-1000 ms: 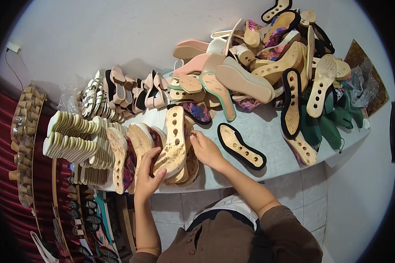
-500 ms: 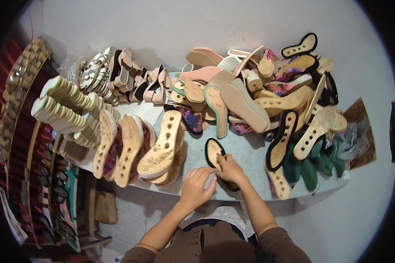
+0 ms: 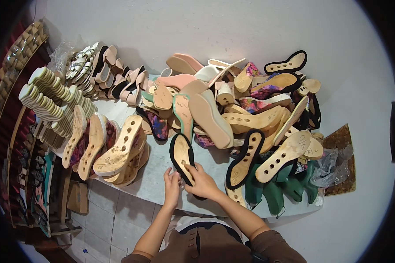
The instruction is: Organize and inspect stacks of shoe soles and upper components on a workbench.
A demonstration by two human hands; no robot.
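A wooden shoe sole (image 3: 180, 151) with a black edge stands toe-up at the table's front. My right hand (image 3: 202, 183) grips its lower right side, the thumb lying across the pale face. My left hand (image 3: 171, 187) is beside its lower left edge, fingers apart and pointing up; I cannot tell whether they touch the edge. The sole's heel end is mostly hidden by my right hand. To the left lie bare wooden soles with holes (image 3: 126, 140). On the right is another black-edged sole (image 3: 245, 161), beside a pale wooden sole (image 3: 281, 158).
A heap of soles, with a beige sole (image 3: 208, 120) on top, covers the table's back. Cream soles (image 3: 52, 101) are stacked at left near strappy sandal uppers (image 3: 134, 85). Green shoe forms (image 3: 274, 193) sit at the front right, near a clear plastic bag (image 3: 333, 168).
My view has shifted, and the scene sits further left. The black-edged sole is more visible and seems raised toward me. My left hand has moved from above my right wrist to the sole's left side.
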